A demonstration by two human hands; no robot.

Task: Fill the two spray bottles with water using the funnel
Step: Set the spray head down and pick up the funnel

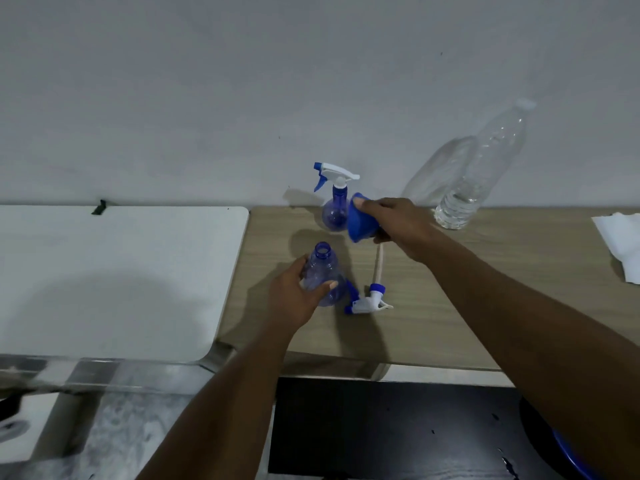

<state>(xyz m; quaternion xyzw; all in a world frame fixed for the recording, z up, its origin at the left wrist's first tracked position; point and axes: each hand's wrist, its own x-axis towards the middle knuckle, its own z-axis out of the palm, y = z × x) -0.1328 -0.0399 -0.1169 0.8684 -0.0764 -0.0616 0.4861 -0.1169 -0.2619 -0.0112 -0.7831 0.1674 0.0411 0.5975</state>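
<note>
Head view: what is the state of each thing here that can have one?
near spray bottle: upright, neck open, gripped by left hand.
far spray bottle: upright, trigger head on.
loose trigger head: lying on the table.
funnel: tilted, held by right hand, in no bottle.
water bottle: upright, water only near the bottom.

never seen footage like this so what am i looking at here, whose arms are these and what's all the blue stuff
There is no machine: these are a person's bare arms, filmed by a camera worn on their head, looking forward and down. The left hand grips an open spray bottle on the wooden table. The right hand holds a blue funnel. A spray head lies beside the open bottle. A second spray bottle, capped, and a clear water bottle stand by the wall.
</note>
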